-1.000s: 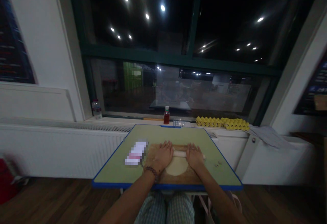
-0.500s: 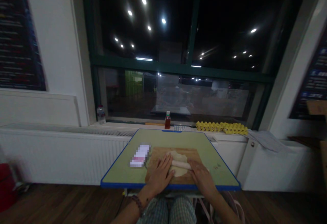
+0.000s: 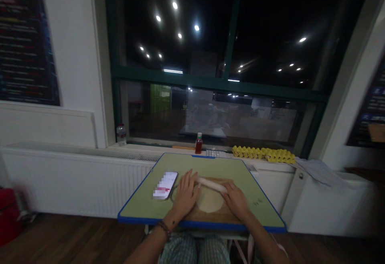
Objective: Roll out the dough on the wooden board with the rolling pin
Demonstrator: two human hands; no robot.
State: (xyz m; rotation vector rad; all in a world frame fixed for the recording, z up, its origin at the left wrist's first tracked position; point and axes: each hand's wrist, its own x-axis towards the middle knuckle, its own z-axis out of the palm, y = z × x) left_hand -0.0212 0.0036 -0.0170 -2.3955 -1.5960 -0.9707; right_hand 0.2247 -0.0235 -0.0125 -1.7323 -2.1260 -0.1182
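Observation:
A pale wooden rolling pin (image 3: 213, 185) lies slantwise across the far edge of a flat, roundish sheet of dough (image 3: 210, 202). My left hand (image 3: 186, 193) is on the pin's left end, its fingers reaching forward over it. At the other end my right hand (image 3: 237, 200) presses on the pin with bent fingers. Most of the dough shows on the near side of the pin, between my hands. Beneath it is a wooden board (image 3: 207, 217), partly covered by both hands.
The board rests on a small green table (image 3: 141, 204) with a blue rim. A phone (image 3: 166, 185) with a lit screen lies left of the board. Along the windowsill stand a small bottle of red-brown liquid (image 3: 198, 144), a clear bottle (image 3: 121, 135) and yellow egg trays (image 3: 263, 154).
Both hands have pushed the rolling pin away from me, to the dough's far edge. More dough now shows on the near side. The view has shifted slightly.

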